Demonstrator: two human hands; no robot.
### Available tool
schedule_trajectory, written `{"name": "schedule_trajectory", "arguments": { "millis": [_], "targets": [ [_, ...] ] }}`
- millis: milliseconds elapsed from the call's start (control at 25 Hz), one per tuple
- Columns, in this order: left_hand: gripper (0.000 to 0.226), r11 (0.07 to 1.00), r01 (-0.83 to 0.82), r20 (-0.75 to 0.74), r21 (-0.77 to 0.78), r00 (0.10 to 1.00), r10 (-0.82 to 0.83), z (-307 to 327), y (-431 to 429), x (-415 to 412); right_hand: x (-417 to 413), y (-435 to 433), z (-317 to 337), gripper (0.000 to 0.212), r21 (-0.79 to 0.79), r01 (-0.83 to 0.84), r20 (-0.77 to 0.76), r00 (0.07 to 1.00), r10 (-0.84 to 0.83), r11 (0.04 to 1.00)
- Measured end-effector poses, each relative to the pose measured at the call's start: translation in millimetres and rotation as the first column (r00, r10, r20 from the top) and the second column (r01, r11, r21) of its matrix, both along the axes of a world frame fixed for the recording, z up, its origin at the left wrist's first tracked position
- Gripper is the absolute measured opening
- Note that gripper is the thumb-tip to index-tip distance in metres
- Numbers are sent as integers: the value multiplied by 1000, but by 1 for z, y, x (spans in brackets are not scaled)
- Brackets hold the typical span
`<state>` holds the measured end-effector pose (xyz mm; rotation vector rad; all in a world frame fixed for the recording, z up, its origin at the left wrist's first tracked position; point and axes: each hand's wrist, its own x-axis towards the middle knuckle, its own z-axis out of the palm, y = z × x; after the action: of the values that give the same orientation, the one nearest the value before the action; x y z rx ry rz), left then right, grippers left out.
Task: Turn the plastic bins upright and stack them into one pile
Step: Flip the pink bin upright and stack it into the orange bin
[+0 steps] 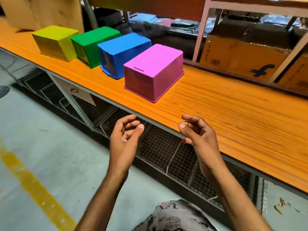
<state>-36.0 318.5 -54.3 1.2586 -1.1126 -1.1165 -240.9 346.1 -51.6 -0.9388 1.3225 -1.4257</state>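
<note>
The left hand (124, 137) and right hand (198, 132) hover empty, fingers loosely curled, just before the bottom-up pink bin (155, 70) on the worktop (216, 114), likely readying to flip it.

The pink bin (153, 70) covers the blue bin's (123, 47) lower right corner, which hides the green bin's (93, 42) right side; the desk (233, 114) runs off both side edges
</note>
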Motion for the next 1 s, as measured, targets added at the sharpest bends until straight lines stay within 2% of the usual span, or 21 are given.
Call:
{"name": "schedule_trajectory", "arguments": {
  "millis": [160, 280, 480, 680, 760, 840, 1000],
  "targets": [
    [38, 999, 6, 9, -43, 1000, -5, 8, -75, 15, 21, -72, 10, 25, -28, -45, -26, 999, 44, 999],
    [43, 998, 33, 28, -60, 999, -32, 6, -132, 32, 36, -122, 10, 22, -34, -12, -83, 997, 9, 999],
    [55, 989, 146, 98, -1, 985, -145, -22, -244, 64, 62, -196, -15, 25, -37, 162, -149, 975, -166, 986],
    [83, 949, 300, 284, 93, 906, -314, -61, -352, 89, 97, -262, -49, 46, 46, 344, -271, 908, -320, 938],
    [89, 927, 356, 319, 118, 871, -375, -68, -379, 91, 109, -279, -53, 50, 101, 408, -231, 897, -378, 907],
    [91, 894, 431, 316, 123, 837, -447, -73, -404, 91, 116, -294, -55, 50, 78, 477, -172, 871, -460, 875],
    [75, 805, 589, 307, 73, 754, -580, -79, -438, 91, 118, -314, -63, 51, 97, 492, -85, 870, -485, 865]
  ]
}}
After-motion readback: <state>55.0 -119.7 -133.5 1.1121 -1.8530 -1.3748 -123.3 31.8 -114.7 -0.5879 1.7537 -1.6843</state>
